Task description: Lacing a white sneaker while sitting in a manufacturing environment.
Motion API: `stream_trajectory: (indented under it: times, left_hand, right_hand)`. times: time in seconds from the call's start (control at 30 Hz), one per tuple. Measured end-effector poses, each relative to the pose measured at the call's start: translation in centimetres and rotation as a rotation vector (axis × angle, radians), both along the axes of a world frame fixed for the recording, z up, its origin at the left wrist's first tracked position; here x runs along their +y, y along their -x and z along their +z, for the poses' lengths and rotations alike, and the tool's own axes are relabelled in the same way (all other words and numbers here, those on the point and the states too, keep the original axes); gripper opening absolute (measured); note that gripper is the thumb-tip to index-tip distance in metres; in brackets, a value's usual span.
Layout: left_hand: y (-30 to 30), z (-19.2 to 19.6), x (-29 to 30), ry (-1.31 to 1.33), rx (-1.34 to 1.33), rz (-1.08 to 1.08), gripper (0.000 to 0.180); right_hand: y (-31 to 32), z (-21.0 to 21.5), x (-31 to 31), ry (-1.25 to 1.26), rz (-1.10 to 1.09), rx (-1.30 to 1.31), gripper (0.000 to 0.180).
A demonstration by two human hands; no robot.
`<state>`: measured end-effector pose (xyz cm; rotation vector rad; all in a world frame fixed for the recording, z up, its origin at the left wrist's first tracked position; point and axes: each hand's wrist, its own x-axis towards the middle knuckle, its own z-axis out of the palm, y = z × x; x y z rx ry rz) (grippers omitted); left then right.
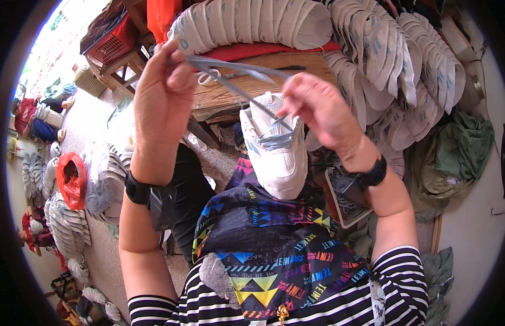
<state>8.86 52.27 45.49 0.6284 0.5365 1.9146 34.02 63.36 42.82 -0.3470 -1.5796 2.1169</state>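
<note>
Hands (163, 92) (317, 108) — grey laces (236, 70) taut over white shoe (277, 152)

Worn wooden plank table (247, 89) at 12 o'clock. On it: red cloth (247, 50) along far edge, rows of stacked white-grey shoe uppers (252, 22) on cloth, more stacks (393, 60) toward 2 o'clock. Grey carpeted floor (95, 122) at 9 o'clock; shoe-upper heaps (65, 223), red plastic bag (71, 182).

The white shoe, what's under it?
The white shoe rests on a colourful patterned cloth over the person's lap. Whatever lies beneath the cloth is covered. Both hands pull grey laces above it.
</note>
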Motion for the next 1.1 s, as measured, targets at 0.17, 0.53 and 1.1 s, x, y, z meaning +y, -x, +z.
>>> stream_trajectory:
  times: [0.17, 0.53, 1.1]
  left_hand:
    - [-1.8, -7.3, -1.6, 0.250, 0.380, 0.283, 0.018]
    - [-8.0, -11.6, -2.3, 0.103, 1.405, 0.312, 0.018]
    - [-5.0, -10.3, -4.9, 0.494, 1.090, 0.138, 0.018]
  right_hand:
    - [-3.0, 0.4, 6.5, 0.541, -0.281, 0.338, 0.014]
    - [-7.6, 5.1, 10.7, 0.338, -0.235, 0.398, 0.012]
    - [-14.9, 12.1, 14.1, 0.123, -0.593, 0.163, 0.019]
